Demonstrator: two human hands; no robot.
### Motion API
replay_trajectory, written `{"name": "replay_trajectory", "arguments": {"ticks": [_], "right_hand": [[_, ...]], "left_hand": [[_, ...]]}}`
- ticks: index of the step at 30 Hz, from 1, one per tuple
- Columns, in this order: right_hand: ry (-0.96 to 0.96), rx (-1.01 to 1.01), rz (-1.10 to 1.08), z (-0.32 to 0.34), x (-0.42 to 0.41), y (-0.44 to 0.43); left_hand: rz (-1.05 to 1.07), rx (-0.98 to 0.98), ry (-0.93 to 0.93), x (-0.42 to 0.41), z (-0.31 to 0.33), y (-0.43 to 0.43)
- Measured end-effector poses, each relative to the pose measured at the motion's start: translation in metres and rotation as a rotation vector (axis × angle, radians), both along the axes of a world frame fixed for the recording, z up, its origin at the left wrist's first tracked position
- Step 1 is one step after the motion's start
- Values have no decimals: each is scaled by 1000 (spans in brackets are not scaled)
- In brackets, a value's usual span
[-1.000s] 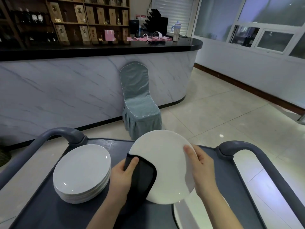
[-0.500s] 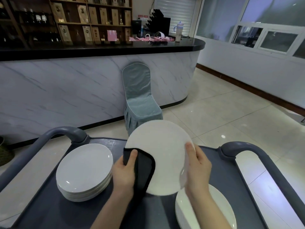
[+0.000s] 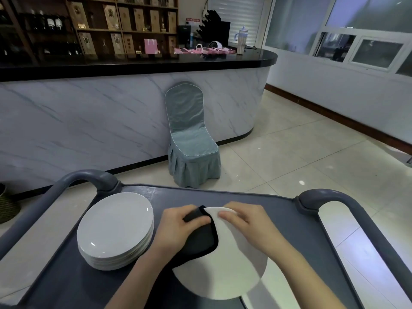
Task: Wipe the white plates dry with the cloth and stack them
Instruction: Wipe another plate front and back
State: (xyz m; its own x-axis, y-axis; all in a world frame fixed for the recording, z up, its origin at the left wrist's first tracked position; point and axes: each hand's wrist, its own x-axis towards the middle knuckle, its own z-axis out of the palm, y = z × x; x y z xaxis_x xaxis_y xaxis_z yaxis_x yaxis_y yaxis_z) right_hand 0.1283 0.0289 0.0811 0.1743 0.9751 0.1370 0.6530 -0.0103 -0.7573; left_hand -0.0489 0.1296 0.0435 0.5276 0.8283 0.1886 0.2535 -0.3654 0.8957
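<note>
Well, left hand [image 3: 176, 226]: clutches cloth [image 3: 200, 241] against plate [image 3: 229, 270].
right hand [image 3: 247, 221]: grips plate's far rim.
stack [image 3: 116, 226]: just beside left hand.

Marble-fronted bar counter [image 3: 124, 121], blue-covered chair [image 3: 190, 141], wooden shelving [image 3: 93, 27], glossy tiled floor [image 3: 301, 166], windows [image 3: 365, 50]
</note>
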Motion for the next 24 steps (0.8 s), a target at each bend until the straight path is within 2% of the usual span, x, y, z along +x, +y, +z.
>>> {"name": "replay_trajectory", "arguments": {"ticks": [3,5,7,9,11,14,17,19,21,24], "right_hand": [[203,123,-183,-1,0,-8],[443,234,-436,-8,-7,-10],[760,295,-678,-21,-24,-8],[958,265,-802,-32,-39,-9],[895,190,-755,-38,-40,-14],[647,131,-517,-31,-18,-20],[257,11,-256,-16,4,-12],[128,-64,-148,-11,7,-7],[106,-66,-86,-14,7,-7],[230,14,-118,-14,6,-14]], "left_hand": [[162,-125,-107,-2,-6,-1],[330,-314,-249,-3,-12,-3],[454,-556,-408,5,-20,-9],[529,-683,-440,9,-28,-12],[532,-651,-392,4,-32,-9],[451,-479,-275,-7,-28,2],[195,-215,-120,-4,-14,5],[26,-83,-26,2,-7,6],[-52,-42,29,6,-6,4],[-17,-134,-14,3,-10,1]]}}
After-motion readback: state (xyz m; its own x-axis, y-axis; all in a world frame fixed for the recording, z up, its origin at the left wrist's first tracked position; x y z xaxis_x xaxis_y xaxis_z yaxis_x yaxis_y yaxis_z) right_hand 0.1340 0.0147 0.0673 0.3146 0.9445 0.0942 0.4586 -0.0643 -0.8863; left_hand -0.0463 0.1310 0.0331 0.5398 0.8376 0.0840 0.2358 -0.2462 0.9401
